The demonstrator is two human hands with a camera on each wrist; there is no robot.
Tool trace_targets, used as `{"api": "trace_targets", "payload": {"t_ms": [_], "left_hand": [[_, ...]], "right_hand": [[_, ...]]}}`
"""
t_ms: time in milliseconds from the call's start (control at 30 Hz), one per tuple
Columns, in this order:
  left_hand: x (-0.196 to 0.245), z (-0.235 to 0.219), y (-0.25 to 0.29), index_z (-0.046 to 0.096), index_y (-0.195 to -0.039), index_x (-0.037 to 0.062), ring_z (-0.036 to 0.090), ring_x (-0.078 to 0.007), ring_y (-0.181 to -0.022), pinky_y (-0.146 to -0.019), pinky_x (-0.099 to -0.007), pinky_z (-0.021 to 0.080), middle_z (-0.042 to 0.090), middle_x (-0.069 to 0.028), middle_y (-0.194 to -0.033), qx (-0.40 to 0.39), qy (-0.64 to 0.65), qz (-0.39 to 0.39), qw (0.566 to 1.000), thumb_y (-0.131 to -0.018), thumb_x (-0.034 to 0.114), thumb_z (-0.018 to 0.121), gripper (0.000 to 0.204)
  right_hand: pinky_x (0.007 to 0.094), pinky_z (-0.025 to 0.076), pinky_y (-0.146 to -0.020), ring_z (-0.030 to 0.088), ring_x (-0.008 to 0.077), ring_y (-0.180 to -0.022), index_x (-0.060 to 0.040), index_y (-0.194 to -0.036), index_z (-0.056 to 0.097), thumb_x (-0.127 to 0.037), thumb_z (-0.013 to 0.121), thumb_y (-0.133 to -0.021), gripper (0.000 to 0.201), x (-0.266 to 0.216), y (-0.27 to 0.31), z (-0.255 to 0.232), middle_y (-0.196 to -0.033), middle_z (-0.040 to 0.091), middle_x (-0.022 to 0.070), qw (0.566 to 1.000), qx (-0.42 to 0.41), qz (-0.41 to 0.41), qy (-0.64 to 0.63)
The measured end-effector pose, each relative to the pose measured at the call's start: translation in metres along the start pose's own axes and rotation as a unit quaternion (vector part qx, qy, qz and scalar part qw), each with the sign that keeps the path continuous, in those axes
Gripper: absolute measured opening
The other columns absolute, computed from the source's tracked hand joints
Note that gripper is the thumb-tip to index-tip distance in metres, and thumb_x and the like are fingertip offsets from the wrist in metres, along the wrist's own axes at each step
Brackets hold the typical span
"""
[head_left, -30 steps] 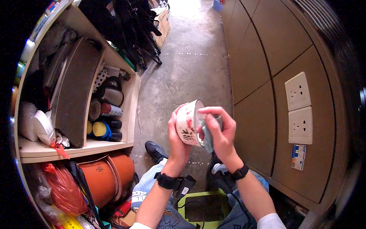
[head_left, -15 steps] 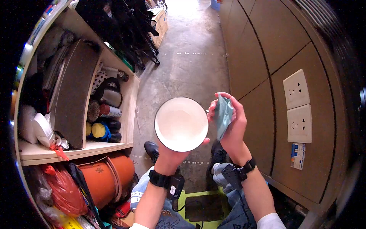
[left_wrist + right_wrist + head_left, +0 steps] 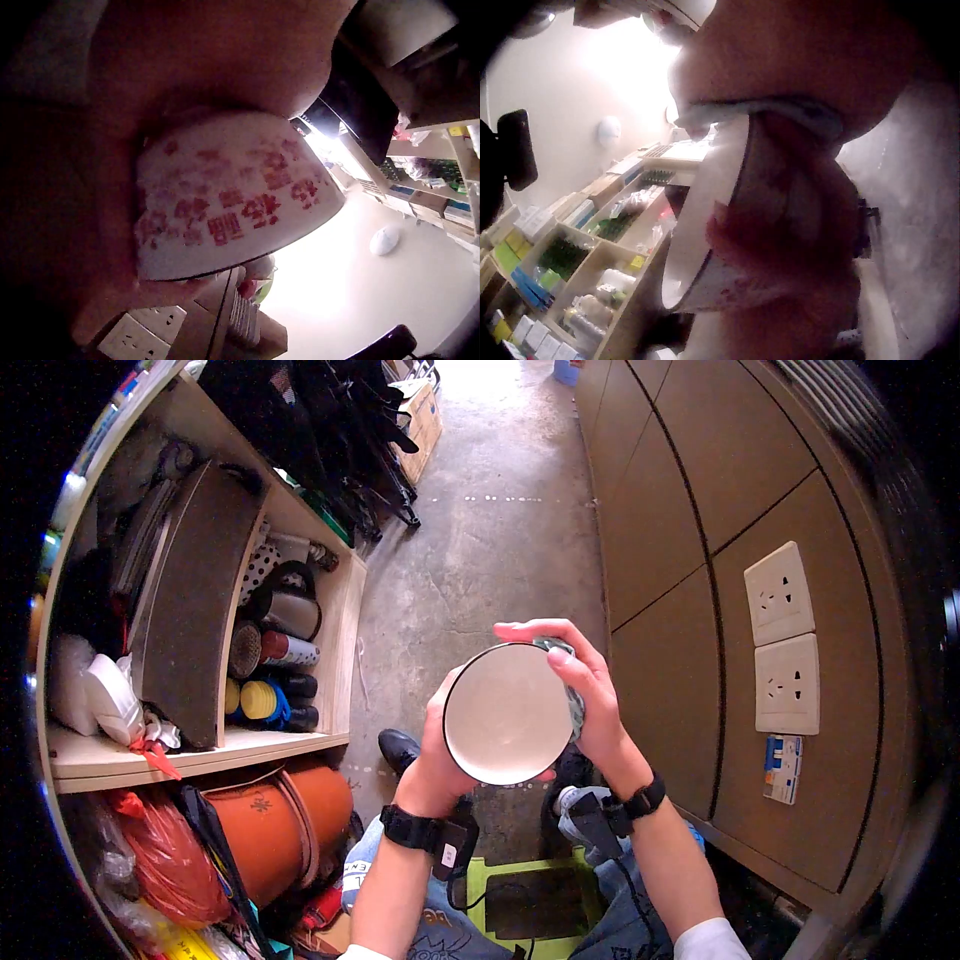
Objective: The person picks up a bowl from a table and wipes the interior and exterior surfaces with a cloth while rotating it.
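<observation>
A white bowl (image 3: 505, 710) with a thin dark rim is held in front of the body, its plain inside turned up toward the head camera. My left hand (image 3: 432, 768) grips it from the left and below. Red characters cover the bowl's outer wall (image 3: 232, 202) in the left wrist view. On the bowl's right side, my right hand (image 3: 600, 710) holds a folded grey-green cloth (image 3: 577, 708) against the rim and outer wall. Much of the cloth is hidden behind the fingers; its edge (image 3: 772, 111) shows in the right wrist view.
At left stands a wooden shelf (image 3: 200, 757) with bottles and boxes, above an orange drum (image 3: 265, 840). A brown cabinet (image 3: 665, 650) with white sockets (image 3: 785, 685) lines the right. A green stool (image 3: 480, 940) is below, between the legs. Grey concrete floor (image 3: 490, 560) stretches ahead.
The bowl has turned from tilted sideways to facing up. My right hand drew the cloth out and away to the right, then brought it back against the bowl's right side.
</observation>
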State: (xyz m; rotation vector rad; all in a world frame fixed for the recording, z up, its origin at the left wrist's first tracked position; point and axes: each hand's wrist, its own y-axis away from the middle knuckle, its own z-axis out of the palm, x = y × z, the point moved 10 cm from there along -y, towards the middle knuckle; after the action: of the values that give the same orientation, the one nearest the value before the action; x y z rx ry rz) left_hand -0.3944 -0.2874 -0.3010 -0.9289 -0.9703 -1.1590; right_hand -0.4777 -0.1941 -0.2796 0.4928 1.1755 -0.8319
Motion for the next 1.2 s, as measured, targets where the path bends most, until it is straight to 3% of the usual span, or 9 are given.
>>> {"api": "trace_targets", "payload": {"t_ms": [67, 200, 267, 300, 367, 667, 1000, 1067, 1200], "left_hand": [[-0.026, -0.012, 0.007, 0.046, -0.135, 0.0019, 0.062, -0.0222, -0.112, -0.092, -0.0375, 0.053, 0.06, -0.0126, -0.127, 0.069, 0.1, -0.153, 0.981, -0.088, 0.031, 0.072, 0.061], [-0.005, 0.001, 0.002, 0.047, -0.137, 0.0072, 0.063, -0.0251, -0.111, -0.091, -0.0411, 0.055, 0.06, -0.0113, -0.127, 0.059, 0.146, -0.148, 0.976, -0.102, 0.041, 0.04, 0.049], [0.033, 0.011, -0.002, 0.048, -0.137, 0.0119, 0.063, -0.0272, -0.111, -0.086, -0.0448, 0.057, 0.06, -0.0098, -0.128, -0.027, -0.113, 0.058, 0.992, -0.103, 0.049, 0.026, 0.055], [0.036, 0.011, -0.003, 0.048, -0.137, 0.0119, 0.063, -0.0272, -0.111, -0.086, -0.0448, 0.057, 0.06, -0.0098, -0.128, -0.026, -0.113, 0.059, 0.992, -0.103, 0.049, 0.026, 0.055], [-0.004, 0.001, 0.001, 0.049, -0.137, 0.0119, 0.064, -0.0278, -0.108, -0.082, -0.0468, 0.058, 0.061, -0.0115, -0.127, 0.053, 0.121, -0.179, 0.975, -0.103, 0.048, 0.03, 0.053], [-0.033, 0.002, 0.003, 0.051, -0.135, 0.0099, 0.066, -0.0265, -0.106, -0.081, -0.0446, 0.059, 0.063, -0.0119, -0.125, 0.09, 0.26, -0.292, 0.916, -0.101, 0.057, 0.03, 0.062], [-0.022, 0.005, -0.008, 0.038, -0.144, 0.0097, 0.057, -0.029, -0.122, -0.083, -0.052, 0.059, 0.053, -0.0132, -0.135, 0.08, 0.202, -0.2, 0.956, -0.096, 0.067, 0.035, 0.075], [-0.022, -0.003, -0.007, 0.035, -0.143, 0.0096, 0.052, -0.0222, -0.124, -0.087, -0.0404, 0.058, 0.046, -0.0088, -0.137, 0.091, 0.116, -0.143, 0.979, -0.097, 0.046, 0.055, 0.062], [-0.017, -0.017, -0.008, 0.037, -0.14, 0.0101, 0.048, -0.0215, -0.125, -0.088, -0.0398, 0.057, 0.047, -0.0088, -0.133, 0.135, 0.083, -0.15, 0.976, -0.092, 0.028, 0.066, 0.059]], "right_hand": [[0.0342, 0.041, -0.104, 0.057, 0.0189, -0.118, -0.0036, -0.124, 0.056, -0.024, 0.052, -0.093, 0.038, 0.006, 0.001, 0.006, -0.131, 0.06, 0.0122, 0.998, -0.017, 0.046, -0.047], [0.0345, 0.043, -0.103, 0.058, 0.0177, -0.117, -0.0042, -0.128, 0.056, -0.02, 0.058, -0.092, 0.039, 0.01, -0.001, 0.008, -0.128, 0.063, 0.0125, 0.998, -0.034, 0.04, -0.023], [0.0344, 0.043, -0.103, 0.058, 0.0178, -0.118, -0.0037, -0.128, 0.055, -0.016, 0.057, -0.092, 0.038, 0.009, -0.001, 0.009, -0.127, 0.064, 0.0124, 0.998, -0.039, 0.045, -0.004], [0.0343, 0.043, -0.104, 0.059, 0.0179, -0.118, -0.0031, -0.129, 0.055, -0.012, 0.056, -0.093, 0.037, 0.01, -0.001, 0.01, -0.126, 0.065, 0.0123, 0.998, -0.044, 0.05, 0.014], [0.034, 0.044, -0.104, 0.059, 0.0181, -0.118, -0.0025, -0.129, 0.055, -0.007, 0.054, -0.094, 0.036, 0.013, -0.003, 0.011, -0.125, 0.066, 0.0122, 0.998, -0.045, 0.049, 0.021], [0.0337, 0.044, -0.104, 0.059, 0.0197, -0.12, -0.0016, -0.129, 0.055, 0.0, 0.052, -0.095, 0.033, 0.012, -0.005, 0.007, -0.124, 0.066, 0.0138, 0.994, -0.017, 0.016, 0.108], [0.0328, 0.047, -0.098, 0.063, 0.0176, -0.109, -0.003, -0.122, 0.06, -0.004, 0.055, -0.096, 0.026, 0.019, -0.003, -0.033, -0.114, 0.07, 0.0099, 0.973, 0.132, 0.015, 0.189], [0.0323, 0.046, -0.099, 0.061, 0.0171, -0.11, -0.0037, -0.126, 0.056, -0.009, 0.058, -0.097, 0.03, 0.017, -0.003, -0.034, -0.115, 0.068, 0.0095, 0.969, 0.115, 0.014, 0.217], [0.0333, 0.036, -0.109, 0.048, 0.0197, -0.129, -0.0069, -0.143, 0.038, 0.002, 0.054, -0.085, 0.061, 0.022, -0.004, -0.015, -0.141, 0.05, 0.0128, 0.996, 0.003, 0.066, -0.057]]}}
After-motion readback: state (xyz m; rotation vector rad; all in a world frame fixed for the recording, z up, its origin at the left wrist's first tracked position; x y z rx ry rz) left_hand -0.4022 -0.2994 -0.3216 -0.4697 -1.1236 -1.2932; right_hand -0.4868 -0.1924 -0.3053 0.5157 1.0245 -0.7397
